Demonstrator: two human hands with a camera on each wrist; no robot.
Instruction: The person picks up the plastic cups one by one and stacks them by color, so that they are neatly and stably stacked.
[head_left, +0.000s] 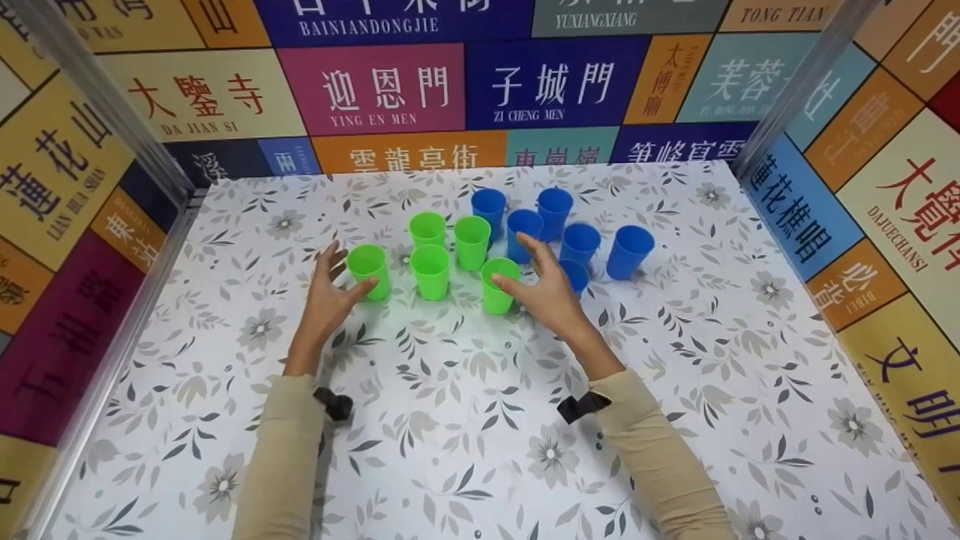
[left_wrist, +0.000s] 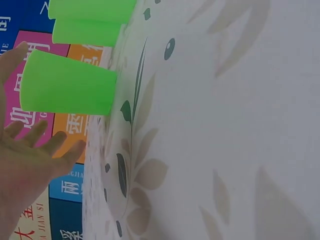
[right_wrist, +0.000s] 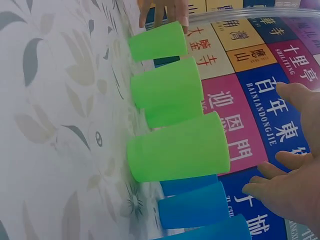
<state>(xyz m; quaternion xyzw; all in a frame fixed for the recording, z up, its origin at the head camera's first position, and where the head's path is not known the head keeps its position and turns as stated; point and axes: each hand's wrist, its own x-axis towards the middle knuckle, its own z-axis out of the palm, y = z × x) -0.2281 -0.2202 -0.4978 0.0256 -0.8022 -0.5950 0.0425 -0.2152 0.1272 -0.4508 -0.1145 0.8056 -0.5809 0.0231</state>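
Several green and blue plastic cups stand upright on the table. At the left end is a green cup [head_left: 370,276], with my left hand [head_left: 328,291] beside it, thumb and spread fingers on either side. In the left wrist view a gap shows between those fingers and this cup [left_wrist: 70,85]. My right hand [head_left: 551,294] is at the front right green cup [head_left: 498,297], its thumb overlapping the rim in the head view. The right wrist view shows loosely extended fingers apart from the nearest green cup [right_wrist: 180,150]. Neither hand holds a cup.
More green cups [head_left: 430,277] stand between the hands. Blue cups [head_left: 630,255] are grouped to the right and behind, one partly hidden by my right hand. A floral cloth [head_left: 450,435] covers the table, and panels with printed signs [head_left: 375,90] wall its back and sides.
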